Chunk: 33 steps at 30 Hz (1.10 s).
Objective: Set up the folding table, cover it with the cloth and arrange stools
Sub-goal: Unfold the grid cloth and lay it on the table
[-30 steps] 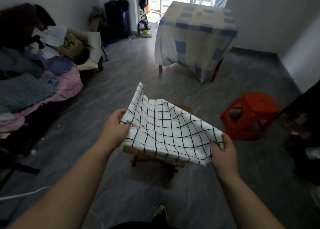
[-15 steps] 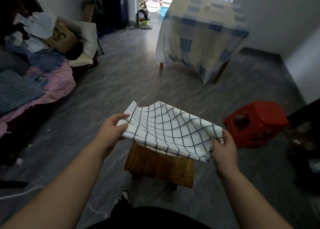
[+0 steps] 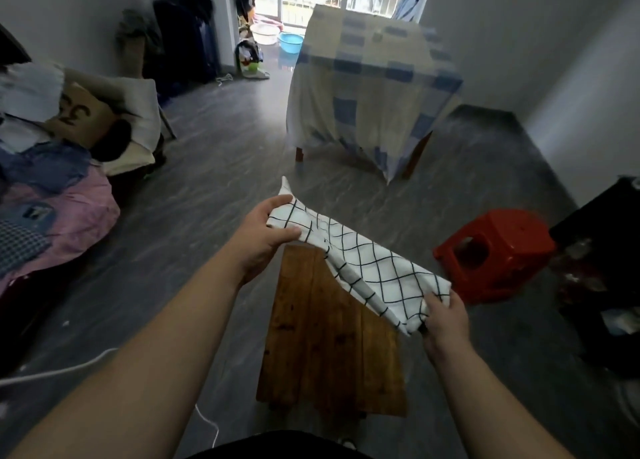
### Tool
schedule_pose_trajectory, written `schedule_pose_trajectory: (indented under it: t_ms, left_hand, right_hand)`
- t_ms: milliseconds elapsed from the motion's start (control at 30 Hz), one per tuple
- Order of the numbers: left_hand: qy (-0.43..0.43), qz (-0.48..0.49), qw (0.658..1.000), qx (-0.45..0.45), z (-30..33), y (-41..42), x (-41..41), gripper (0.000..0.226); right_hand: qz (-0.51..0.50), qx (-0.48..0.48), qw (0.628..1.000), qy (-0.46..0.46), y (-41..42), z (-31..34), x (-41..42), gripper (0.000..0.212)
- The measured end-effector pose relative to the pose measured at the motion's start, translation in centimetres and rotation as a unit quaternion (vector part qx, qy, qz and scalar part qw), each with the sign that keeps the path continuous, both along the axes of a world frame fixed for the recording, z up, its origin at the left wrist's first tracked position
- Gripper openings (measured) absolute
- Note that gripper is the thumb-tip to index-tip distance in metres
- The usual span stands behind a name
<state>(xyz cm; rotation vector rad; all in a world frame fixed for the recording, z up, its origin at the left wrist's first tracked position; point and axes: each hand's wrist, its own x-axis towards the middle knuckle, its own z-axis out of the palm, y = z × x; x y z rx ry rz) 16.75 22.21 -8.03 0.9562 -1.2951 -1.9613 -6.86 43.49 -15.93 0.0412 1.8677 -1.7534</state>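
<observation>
Grey streaked flooring runs through a cluttered room, with a heap of clothes and cushions on the left and a larger table draped in a blue-and-cream checked cloth near the window. Close below the camera stands the small brown wooden folding counter, unfolded and bare over most of its top. Above its far right part hangs the white cloth with a black grid pattern, bunched and partly folded. The left hand has its grip pinched on the cloth's far corner, thumb on top; the right hand has its grip closed on the near corner. A red plastic stool sits on the floor to the right, apart from the counter.

To cover well, the hands likely need to spread apart so the folds open, then lower the cloth flat and centred, with even overhang on all sides. Letting one corner sag first could leave it skewed.

Compared with half a second ago, the cloth was held wider and flatter across the counter; now it is turned diagonally and gathered, the left hand is farther forward, and more of the wooden top shows.
</observation>
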Motion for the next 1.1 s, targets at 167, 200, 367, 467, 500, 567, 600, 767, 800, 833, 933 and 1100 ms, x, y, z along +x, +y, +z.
schedule_pose_trajectory:
  t_ms: [167, 200, 367, 467, 500, 567, 600, 767, 800, 833, 933, 1100]
  left_hand:
    - [0.024, 0.024, 0.999, -0.030, 2.6, -0.2, -3.5, 0.059]
    - [0.028, 0.027, 0.999, -0.034, 2.8, -0.3, -4.3, 0.058]
    - [0.006, 0.059, 0.997, -0.052, 3.5, -0.5, -7.5, 0.061]
    - [-0.029, 0.069, 0.995, -0.063, 3.1, -0.2, -9.0, 0.064]
    - [-0.044, 0.068, 0.994, -0.067, 3.0, 0.2, -9.4, 0.065]
    - [-0.067, 0.067, 0.993, -0.076, 2.6, 0.8, -10.2, 0.062]
    - [-0.074, 0.067, 0.992, -0.082, 2.4, 1.0, -10.5, 0.062]
    - [-0.085, 0.064, 0.991, -0.086, 2.0, 1.8, -10.8, 0.061]
    - [-0.086, 0.065, 0.991, -0.085, 1.9, 1.8, -10.7, 0.061]
    - [-0.086, 0.065, 0.990, -0.086, 2.0, 1.8, -10.5, 0.061]
    - [-0.085, 0.066, 0.989, -0.097, 2.3, 1.8, -10.0, 0.063]
    - [0.052, -0.005, 0.996, -0.067, 2.9, 1.3, -8.9, 0.107]
  right_hand:
    - [0.055, 0.036, 0.998, -0.022, 0.2, -1.0, -2.0, 0.027]
    - [0.069, 0.045, 0.996, -0.031, 0.1, -1.0, -2.4, 0.040]
    - [0.224, 0.188, 0.950, 0.107, -0.6, 2.0, -3.2, 0.059]
    - [0.281, 0.161, 0.923, 0.206, -1.8, 4.8, -2.7, 0.048]
    - [0.295, 0.132, 0.919, 0.227, -2.3, 5.7, -2.3, 0.043]
    - [0.324, 0.069, 0.914, 0.234, -3.1, 7.1, -1.2, 0.039]
    - [0.340, 0.053, 0.909, 0.237, -3.6, 7.1, -0.7, 0.040]
    - [0.394, 0.089, 0.885, 0.230, -5.2, 6.5, 1.4, 0.041]
    - [0.397, 0.097, 0.885, 0.221, -5.4, 6.2, 1.8, 0.037]
    - [0.399, 0.108, 0.884, 0.220, -5.6, 6.1, 2.0, 0.031]
    - [0.396, 0.130, 0.872, 0.258, -6.3, 5.9, 2.6, 0.017]
    - [0.328, 0.073, 0.913, 0.230, -7.2, 7.0, 3.0, 0.019]
